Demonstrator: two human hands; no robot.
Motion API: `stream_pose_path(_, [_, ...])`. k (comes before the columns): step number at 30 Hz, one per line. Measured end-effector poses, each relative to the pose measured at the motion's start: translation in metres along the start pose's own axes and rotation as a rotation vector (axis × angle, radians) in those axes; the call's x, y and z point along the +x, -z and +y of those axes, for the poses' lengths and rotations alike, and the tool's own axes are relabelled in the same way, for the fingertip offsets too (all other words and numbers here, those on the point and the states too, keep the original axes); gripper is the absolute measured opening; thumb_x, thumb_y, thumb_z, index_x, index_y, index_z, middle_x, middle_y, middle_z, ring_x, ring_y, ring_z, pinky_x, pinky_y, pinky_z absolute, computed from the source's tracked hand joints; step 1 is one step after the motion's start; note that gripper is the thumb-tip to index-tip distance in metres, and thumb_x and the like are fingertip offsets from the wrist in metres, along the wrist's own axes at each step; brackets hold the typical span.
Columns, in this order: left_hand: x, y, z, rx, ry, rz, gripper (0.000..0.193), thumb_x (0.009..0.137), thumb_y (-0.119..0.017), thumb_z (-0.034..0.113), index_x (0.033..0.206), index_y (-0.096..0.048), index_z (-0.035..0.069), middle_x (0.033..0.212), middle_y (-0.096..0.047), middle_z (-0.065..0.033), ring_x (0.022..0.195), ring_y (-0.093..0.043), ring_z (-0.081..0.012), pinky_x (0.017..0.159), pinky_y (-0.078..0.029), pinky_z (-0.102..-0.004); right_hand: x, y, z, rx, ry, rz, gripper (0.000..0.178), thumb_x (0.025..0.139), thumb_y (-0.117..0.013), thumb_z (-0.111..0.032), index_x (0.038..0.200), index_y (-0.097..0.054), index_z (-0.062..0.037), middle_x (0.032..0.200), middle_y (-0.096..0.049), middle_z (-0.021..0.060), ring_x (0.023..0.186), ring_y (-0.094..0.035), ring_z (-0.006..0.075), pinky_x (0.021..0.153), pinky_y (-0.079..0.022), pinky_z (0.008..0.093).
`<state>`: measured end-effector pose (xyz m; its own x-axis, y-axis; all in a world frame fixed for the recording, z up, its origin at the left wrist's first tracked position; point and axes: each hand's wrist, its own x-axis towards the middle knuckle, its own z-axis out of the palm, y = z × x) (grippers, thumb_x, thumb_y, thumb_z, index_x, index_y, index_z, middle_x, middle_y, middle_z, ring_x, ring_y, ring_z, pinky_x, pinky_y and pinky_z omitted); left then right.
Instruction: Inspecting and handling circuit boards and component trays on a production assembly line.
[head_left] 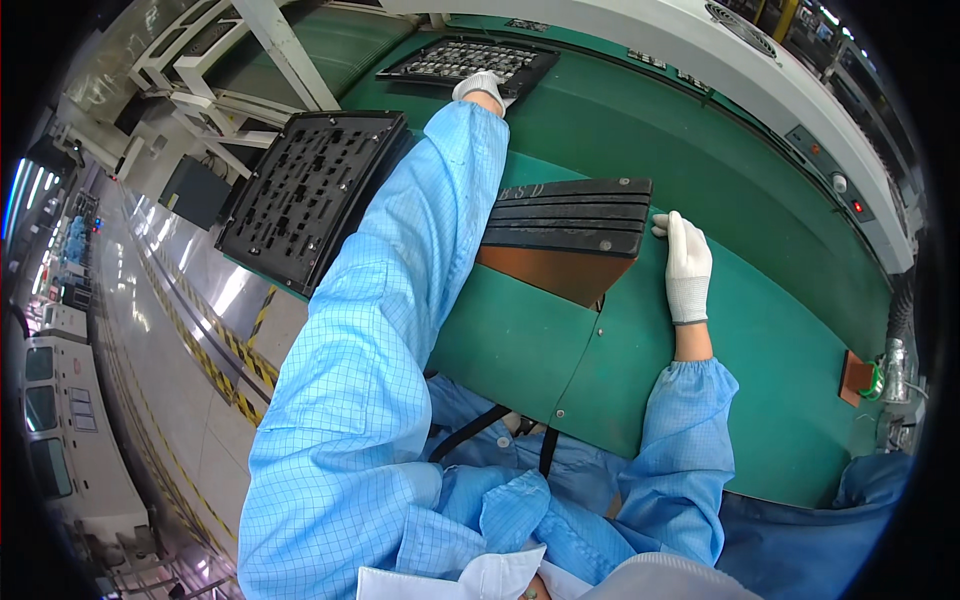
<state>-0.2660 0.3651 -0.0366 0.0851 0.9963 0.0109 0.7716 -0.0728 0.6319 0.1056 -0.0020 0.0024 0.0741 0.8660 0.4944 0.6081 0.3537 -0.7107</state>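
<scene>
A: Where do we find each hand, and in what state?

B: We locate the gloved left hand (pixel 482 88) at the near edge of the populated tray (pixel 532 75). Its fingers are mostly hidden, so we cannot tell whether they grip. We see the right hand (pixel 688 250) loosely open, fingers slightly bent, holding nothing visible, just beside the right end of the ribbed black stack (pixel 580 212).

A: What lies farther out?

B: The stack sits on the green worktop (pixel 510 325), its brown face toward us. Left of the left sleeve (pixel 370 300) we note a slotted black tray (pixel 350 160). The white machine (pixel 700 40) spans the far side.

A: Which step do we judge is in hand?

B: Reaching to the populated tray, probably to handle it or its small parts.

A: What does the next move call for?

B: In our judgement, a secure hold on the edge and a level tray, clear of the stack.
</scene>
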Motion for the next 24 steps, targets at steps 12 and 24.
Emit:
stream_pose_path(12, [-0.197, 0.104, 0.165, -1.624, 0.388, 0.309, 0.01, 0.096, -0.055, 0.004, 0.104, -0.057, -0.002, 0.106, -0.067, -0.0166, 0.102, -0.067, -0.0332, 0.092, -0.063, -0.0512, -0.001, -0.002, 0.008, 0.104, -0.062, 0.002, 0.04, 0.109, -0.051, -0.03, 0.107, -0.074, 0.0028, 0.1, -0.073, 0.0132, 0.092, -0.068, 0.0215, 0.091, -0.051, 0.0351])
stream_pose_path(24, [-0.385, 0.248, 0.061, -0.111, -0.577, 0.394, 0.027, 0.076, -0.088, 0.012, 0.096, -0.07, 0.01, 0.092, -0.073, -0.007, 0.088, -0.072, -0.0223, 0.081, -0.058, -0.0325, -0.004, 0.0, 0.015, 0.165, -0.07, -0.052, 0.041, 0.109, -0.05, -0.029, 0.11, -0.071, 0.006, 0.103, -0.074, 0.0138, 0.097, -0.069, 0.0218, 0.092, -0.052, 0.0345])
